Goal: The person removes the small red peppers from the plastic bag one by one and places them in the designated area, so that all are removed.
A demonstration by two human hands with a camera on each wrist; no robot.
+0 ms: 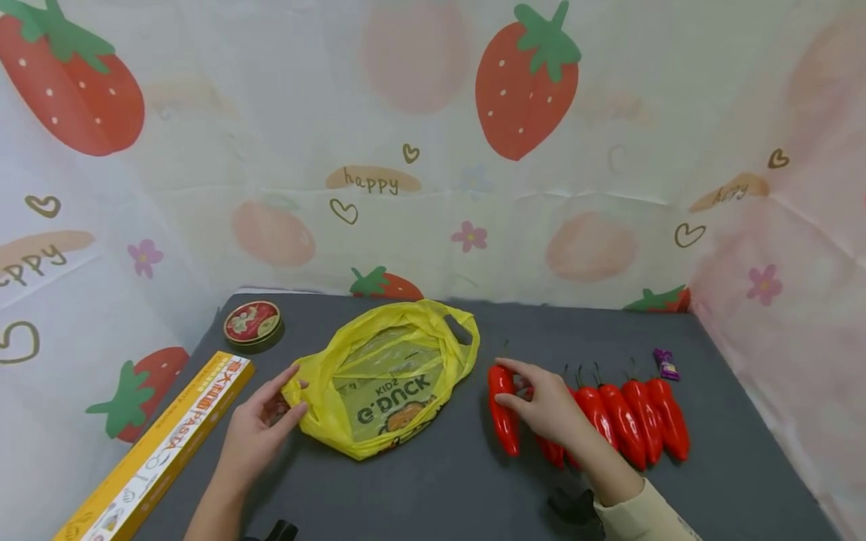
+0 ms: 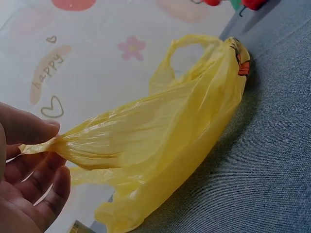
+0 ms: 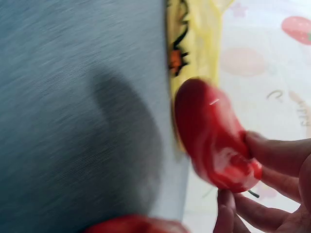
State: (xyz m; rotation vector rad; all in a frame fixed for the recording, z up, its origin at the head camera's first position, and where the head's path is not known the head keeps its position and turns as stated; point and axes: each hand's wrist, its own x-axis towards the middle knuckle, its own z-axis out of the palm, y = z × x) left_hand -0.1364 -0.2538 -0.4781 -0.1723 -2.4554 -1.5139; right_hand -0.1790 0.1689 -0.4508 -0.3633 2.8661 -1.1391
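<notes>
My left hand (image 1: 264, 424) pinches the left edge of a yellow plastic bag (image 1: 313, 421), whose mouth is spread wide. In the left wrist view the gathered plastic of the bag (image 2: 141, 131) runs taut from thumb and fingers. My right hand (image 1: 544, 398) grips a shiny red chili pepper (image 1: 504, 421) near its stem end, to the right of the bag. The right wrist view has this pepper (image 3: 209, 131) raised, its shadow falling on the table. A row of several more red peppers (image 1: 622, 421) lies beyond the right hand, partly hidden by it and the forearm.
A long yellow pasta box (image 1: 158, 443) lies slanted at the left. Behind it sits a round red-topped tin (image 1: 252, 323). A small purple wrapped packet (image 1: 666, 364) is near the peppers' stems at right. The dark table (image 1: 419, 496) meets a strawberry-printed cloth (image 1: 433, 225) at the back.
</notes>
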